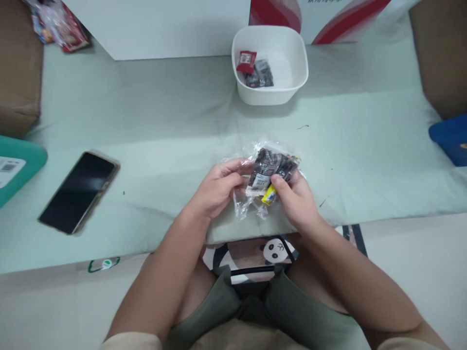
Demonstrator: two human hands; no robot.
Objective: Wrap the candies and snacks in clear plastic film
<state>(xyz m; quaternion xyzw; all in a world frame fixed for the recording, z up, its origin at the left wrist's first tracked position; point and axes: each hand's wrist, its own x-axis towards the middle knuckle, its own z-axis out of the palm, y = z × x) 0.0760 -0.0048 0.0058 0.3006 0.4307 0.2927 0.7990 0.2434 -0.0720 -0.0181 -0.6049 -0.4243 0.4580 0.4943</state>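
Note:
Between my two hands, above the front edge of the pale green cloth, is a clear plastic bag [241, 206] with dark small packets [268, 163] and a yellow packet [269, 194] in or against it. My left hand [222, 187] grips the left side of the bag, fingers curled. With its thumb pressed on the dark packets, my right hand [297, 194] holds them from the right. Farther back stands a white bowl [272, 97], holding a red packet [246, 61] and dark packets [260, 73] in clear wrap.
A phone [78, 192] lies at the left beside a green container [22, 165]. Brown boxes [18, 73] [441, 58] stand at both sides. A white box [164, 29], wrapped snacks [62, 24] and a blue container [450, 138] are also on the cloth [146, 112].

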